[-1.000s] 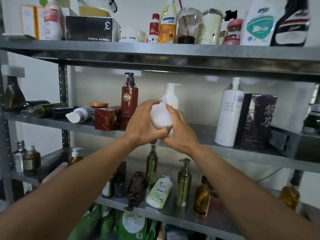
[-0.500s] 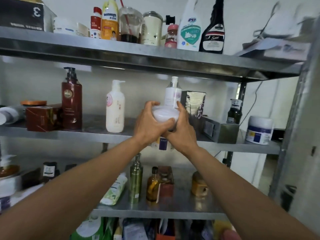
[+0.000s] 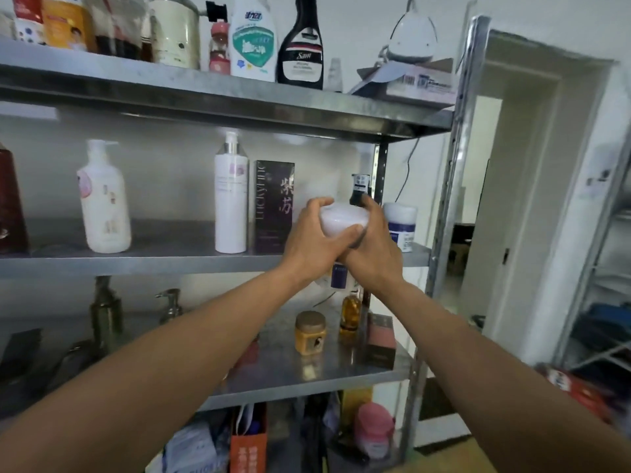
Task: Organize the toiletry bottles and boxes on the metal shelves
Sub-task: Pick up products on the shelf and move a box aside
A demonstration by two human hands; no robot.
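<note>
Your left hand (image 3: 314, 233) and right hand (image 3: 374, 249) both grip one white bottle (image 3: 343, 220), fingers curled round its sides. You hold it in the air, in front of the middle shelf (image 3: 136, 264), near its right end. Behind it are a dark box (image 3: 273, 206) and a small dark bottle (image 3: 360, 187). A white jar (image 3: 400, 227) stands by the right edge.

Not much to go on, just two bare forearms, uncovered right down to the bottom edge of the shot, and the left hand (image 3: 307, 240) and right hand (image 3: 372, 256) are bare as well, plain skin throughout
</note>
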